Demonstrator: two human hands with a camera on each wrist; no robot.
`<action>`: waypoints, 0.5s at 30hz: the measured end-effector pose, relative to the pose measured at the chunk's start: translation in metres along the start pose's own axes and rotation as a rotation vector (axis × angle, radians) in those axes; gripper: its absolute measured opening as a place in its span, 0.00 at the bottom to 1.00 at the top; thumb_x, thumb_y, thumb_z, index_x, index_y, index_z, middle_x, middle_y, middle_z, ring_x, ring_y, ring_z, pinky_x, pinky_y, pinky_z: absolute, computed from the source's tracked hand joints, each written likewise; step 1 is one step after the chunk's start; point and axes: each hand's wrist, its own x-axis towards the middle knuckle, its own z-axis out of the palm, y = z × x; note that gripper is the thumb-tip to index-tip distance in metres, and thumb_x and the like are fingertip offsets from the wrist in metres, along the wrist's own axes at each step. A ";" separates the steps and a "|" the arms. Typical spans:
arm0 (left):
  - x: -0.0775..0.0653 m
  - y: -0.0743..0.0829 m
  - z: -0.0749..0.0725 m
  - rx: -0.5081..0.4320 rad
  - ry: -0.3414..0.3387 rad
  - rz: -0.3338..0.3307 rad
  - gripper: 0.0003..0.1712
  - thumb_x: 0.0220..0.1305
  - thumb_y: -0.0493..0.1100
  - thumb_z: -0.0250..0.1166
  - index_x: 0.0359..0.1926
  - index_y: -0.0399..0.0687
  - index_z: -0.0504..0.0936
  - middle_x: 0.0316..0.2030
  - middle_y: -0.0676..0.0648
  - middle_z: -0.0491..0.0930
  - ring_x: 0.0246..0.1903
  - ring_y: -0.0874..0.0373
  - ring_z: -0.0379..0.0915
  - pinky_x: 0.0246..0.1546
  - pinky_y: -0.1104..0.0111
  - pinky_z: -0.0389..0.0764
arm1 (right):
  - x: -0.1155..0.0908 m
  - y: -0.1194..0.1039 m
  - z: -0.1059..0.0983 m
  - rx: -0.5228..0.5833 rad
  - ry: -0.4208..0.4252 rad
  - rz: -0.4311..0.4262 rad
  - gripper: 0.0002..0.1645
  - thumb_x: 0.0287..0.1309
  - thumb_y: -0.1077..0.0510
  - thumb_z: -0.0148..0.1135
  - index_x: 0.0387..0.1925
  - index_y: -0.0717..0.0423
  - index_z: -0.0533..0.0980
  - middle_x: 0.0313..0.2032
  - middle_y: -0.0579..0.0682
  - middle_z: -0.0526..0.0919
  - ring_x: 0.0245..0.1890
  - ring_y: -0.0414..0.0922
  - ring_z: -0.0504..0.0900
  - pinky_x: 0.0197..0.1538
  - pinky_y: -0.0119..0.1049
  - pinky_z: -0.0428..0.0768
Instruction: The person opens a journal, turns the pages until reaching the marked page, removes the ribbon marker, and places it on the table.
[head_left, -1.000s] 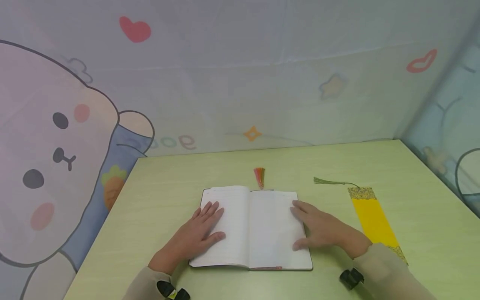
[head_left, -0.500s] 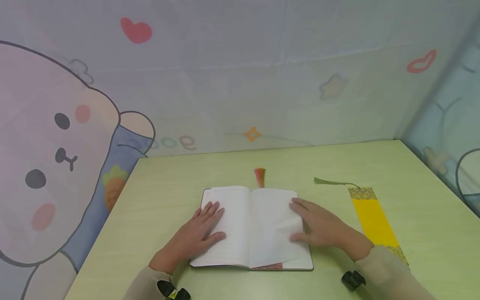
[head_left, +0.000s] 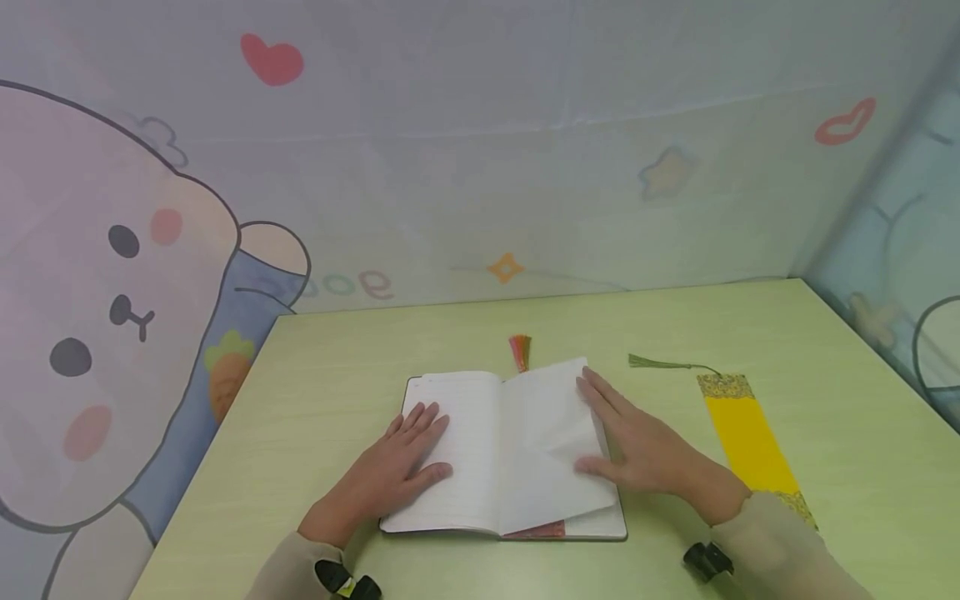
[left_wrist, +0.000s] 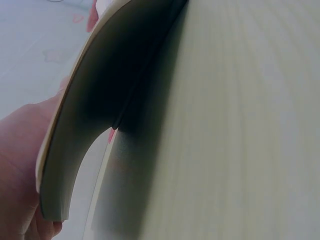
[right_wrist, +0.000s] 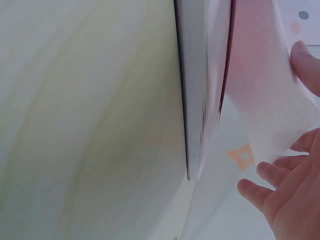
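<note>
An open lined notebook (head_left: 465,492) with a dark cover lies on the table. On its left page, my left hand (head_left: 386,475) rests with fingers spread; in the left wrist view that hand (left_wrist: 22,160) shows behind the bowed pages. My right hand (head_left: 637,442) is at the outer edge of a raised, slightly creased right page (head_left: 540,467), fingers and thumb apart. Its fingertips touch that page (right_wrist: 275,110) in the right wrist view. Under the page pokes out the end of a reddish bookmark (head_left: 536,531), its pink-orange tassel (head_left: 520,352) beyond the notebook's top edge.
A yellow bookmark (head_left: 750,437) with patterned ends and a green tassel (head_left: 658,363) lies right of the notebook, partly under the right forearm in this view. The pale green table (head_left: 337,358) meets a printed cloth backdrop (head_left: 465,167) at its far edge.
The right page has lifted and swung up at its outer edge, following my right hand's fingers, which shifted slightly up and left. More of the reddish bookmark shows. My left hand stays still.
</note>
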 end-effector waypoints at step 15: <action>-0.001 0.000 0.000 -0.005 0.001 -0.003 0.41 0.66 0.68 0.43 0.70 0.48 0.57 0.70 0.47 0.50 0.70 0.53 0.38 0.68 0.56 0.46 | 0.010 -0.030 0.003 0.362 -0.057 0.181 0.59 0.58 0.34 0.54 0.71 0.57 0.32 0.72 0.52 0.32 0.71 0.47 0.40 0.68 0.47 0.48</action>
